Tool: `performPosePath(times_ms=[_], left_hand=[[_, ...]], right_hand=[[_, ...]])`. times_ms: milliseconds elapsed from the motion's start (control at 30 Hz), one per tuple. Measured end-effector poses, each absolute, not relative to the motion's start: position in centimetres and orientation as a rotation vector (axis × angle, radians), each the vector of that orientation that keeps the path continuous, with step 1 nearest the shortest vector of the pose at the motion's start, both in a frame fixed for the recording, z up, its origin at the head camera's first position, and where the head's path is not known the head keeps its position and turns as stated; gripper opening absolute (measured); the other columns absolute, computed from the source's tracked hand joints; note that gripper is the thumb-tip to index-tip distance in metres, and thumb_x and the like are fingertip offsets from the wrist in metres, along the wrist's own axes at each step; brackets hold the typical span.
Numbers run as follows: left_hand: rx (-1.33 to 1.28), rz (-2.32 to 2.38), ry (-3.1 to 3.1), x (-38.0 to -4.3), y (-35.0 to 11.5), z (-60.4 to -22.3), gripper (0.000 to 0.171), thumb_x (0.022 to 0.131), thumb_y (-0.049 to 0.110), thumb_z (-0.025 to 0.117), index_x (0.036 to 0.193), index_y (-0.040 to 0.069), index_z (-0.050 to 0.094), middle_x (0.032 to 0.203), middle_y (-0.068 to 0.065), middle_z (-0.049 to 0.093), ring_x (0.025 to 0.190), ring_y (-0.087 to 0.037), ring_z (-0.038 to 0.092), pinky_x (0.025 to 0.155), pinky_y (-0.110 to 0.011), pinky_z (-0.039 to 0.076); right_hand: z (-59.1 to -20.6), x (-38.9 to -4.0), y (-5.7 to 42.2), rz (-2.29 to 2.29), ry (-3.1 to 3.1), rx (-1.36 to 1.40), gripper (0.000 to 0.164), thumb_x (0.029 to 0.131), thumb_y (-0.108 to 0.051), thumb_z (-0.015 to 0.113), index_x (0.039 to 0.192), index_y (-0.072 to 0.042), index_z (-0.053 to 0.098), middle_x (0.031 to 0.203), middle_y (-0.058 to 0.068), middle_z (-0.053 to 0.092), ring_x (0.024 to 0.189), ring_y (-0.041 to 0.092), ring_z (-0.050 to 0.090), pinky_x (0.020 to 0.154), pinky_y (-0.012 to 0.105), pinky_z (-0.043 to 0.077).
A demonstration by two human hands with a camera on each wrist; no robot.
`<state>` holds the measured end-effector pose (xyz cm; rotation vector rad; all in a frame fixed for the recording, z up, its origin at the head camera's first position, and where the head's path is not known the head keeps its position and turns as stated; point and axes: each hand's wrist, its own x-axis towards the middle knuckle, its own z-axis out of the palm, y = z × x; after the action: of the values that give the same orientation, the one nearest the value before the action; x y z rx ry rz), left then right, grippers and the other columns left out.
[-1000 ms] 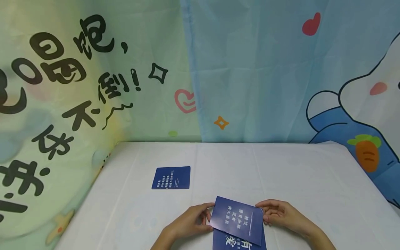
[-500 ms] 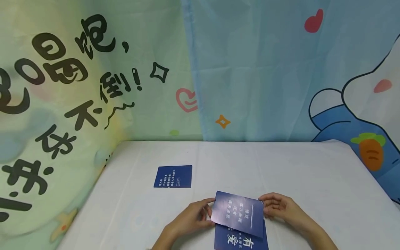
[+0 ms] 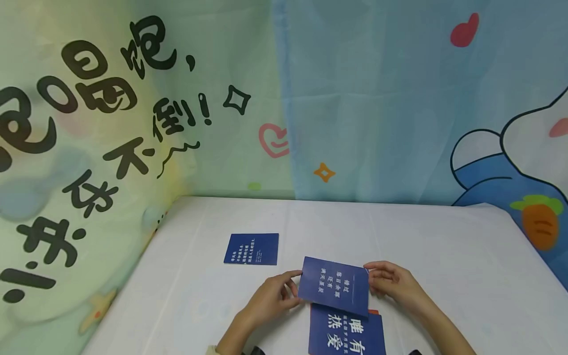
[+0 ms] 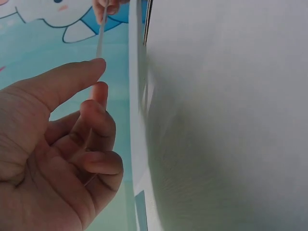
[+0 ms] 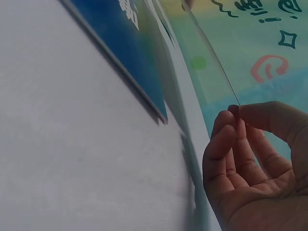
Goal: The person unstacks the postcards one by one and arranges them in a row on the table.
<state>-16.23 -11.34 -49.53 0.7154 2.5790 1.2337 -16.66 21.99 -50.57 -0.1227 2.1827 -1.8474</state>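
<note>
A thin blue card (image 3: 335,286) with white lettering is held in the air between both hands, seen nearly edge-on in the wrist views. My left hand (image 3: 274,298) pinches its left edge between thumb and fingertips. At the opposite edge, my right hand (image 3: 397,283) pinches its upper right corner, the other fingers loosely curled. Below and nearer to me lies a stack of blue cards (image 3: 346,335) with large white characters, partly covered by the held card in the head view. A strip of orange shows at the stack's far edge.
Another blue card (image 3: 251,249) with white lettering lies flat farther back, left of the held one. A white cloth covers the table (image 3: 443,236). Behind it hangs a printed backdrop (image 3: 377,98) with a cartoon figure and dark characters.
Both hands have carried the held card forward, away from the stack, so more of the stack's top card and its orange strip show. The head view has also shifted slightly.
</note>
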Motion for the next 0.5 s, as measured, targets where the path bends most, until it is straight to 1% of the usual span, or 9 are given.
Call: performPosePath(times_ms=[167,333,500], left_hand=[[0.700,1.235,2.602,-16.6,-11.4,-49.3,0.057,0.083,0.011,0.076,0.136,0.008,0.054,0.083,0.011,0.061,0.061,0.003,0.049,0.059,-0.017,0.042],[0.677,1.239,2.621,-17.0,-11.4,-49.2,0.056,0.083,0.011,0.076,0.135,0.008,0.055,0.083,0.010,0.060,0.059,0.003,0.048,0.056,-0.017,0.041],[0.647,1.244,2.673,-17.3,-11.3,-49.0,0.052,0.083,0.012,0.075,0.132,0.007,0.057,0.084,0.009,0.061,0.059,0.003,0.047,0.054,-0.017,0.040]], right_hand=[[-50.1,-17.2,21.6,-1.858,2.225,-0.147,0.047,0.093,-0.012,0.065,0.132,0.009,0.049,0.096,0.009,0.065,0.072,0.015,0.062,0.063,0.029,0.052],[-49.7,-17.8,21.3,-1.860,2.252,-0.138,0.046,0.094,-0.013,0.064,0.132,0.008,0.050,0.095,0.009,0.065,0.070,0.015,0.060,0.062,0.029,0.051],[-49.5,-18.6,20.9,-1.857,2.267,-0.119,0.046,0.093,-0.013,0.065,0.132,0.007,0.050,0.095,0.009,0.064,0.072,0.013,0.059,0.064,0.028,0.051]])
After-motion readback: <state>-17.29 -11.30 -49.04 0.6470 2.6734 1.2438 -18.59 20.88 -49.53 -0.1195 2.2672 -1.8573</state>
